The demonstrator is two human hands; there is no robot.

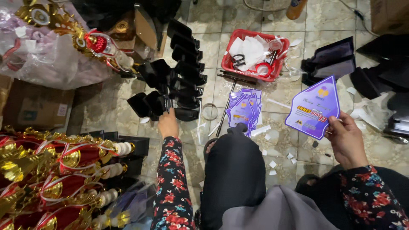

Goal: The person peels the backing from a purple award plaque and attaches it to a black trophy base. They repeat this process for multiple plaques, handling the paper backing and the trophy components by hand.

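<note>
My right hand (347,138) holds a purple shield-shaped printed card (313,107) by its lower right edge, above the tiled floor. My left hand (168,123) reaches forward and touches a black plastic trophy base (159,104) at the near end of a cluster of several such bases (185,64); whether the fingers grip it I cannot tell. A small stack of the same purple cards (243,108) lies on the floor between my hands, just beyond my black-clad knee (234,166).
A red basket (254,53) with scissors, tape rolls and white paper sits ahead. Gold-and-red trophies (55,174) crowd the left, more at top left (93,42). Black panels (332,59) lie at right. A tape ring (209,111), a black rod and paper scraps litter the tiles.
</note>
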